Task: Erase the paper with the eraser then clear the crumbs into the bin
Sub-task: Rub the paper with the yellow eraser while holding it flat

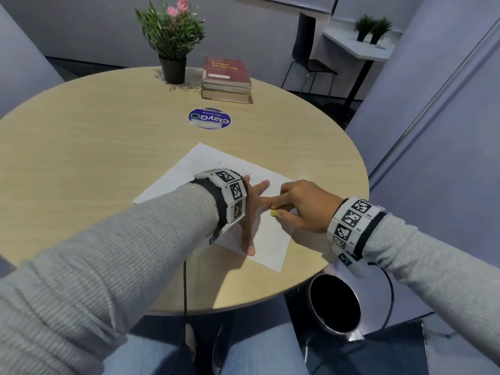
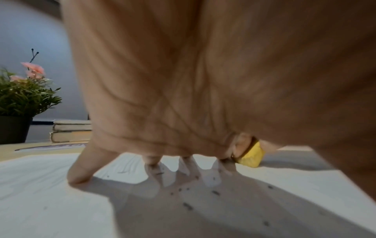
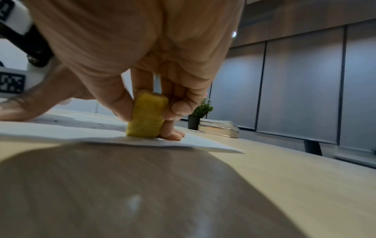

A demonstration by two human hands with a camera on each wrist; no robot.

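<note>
Round light-wood worktop (image 1: 108,147), pale grain. White paper (image 1: 213,169) lies flat on it at an angle, directly under the fingers (image 1: 263,185), near corner close to the worktop's front edge. Beyond the fingers, mid-worktop: round blue-and-white sticker (image 1: 209,118), flat on the surface. Further out past that, at the far edge: black pot with green plant and pink flowers (image 1: 173,44), and just to its right a stack of books (image 1: 226,79), red one on top. Pot and stack sit near each other, well apart from the paper.
</note>
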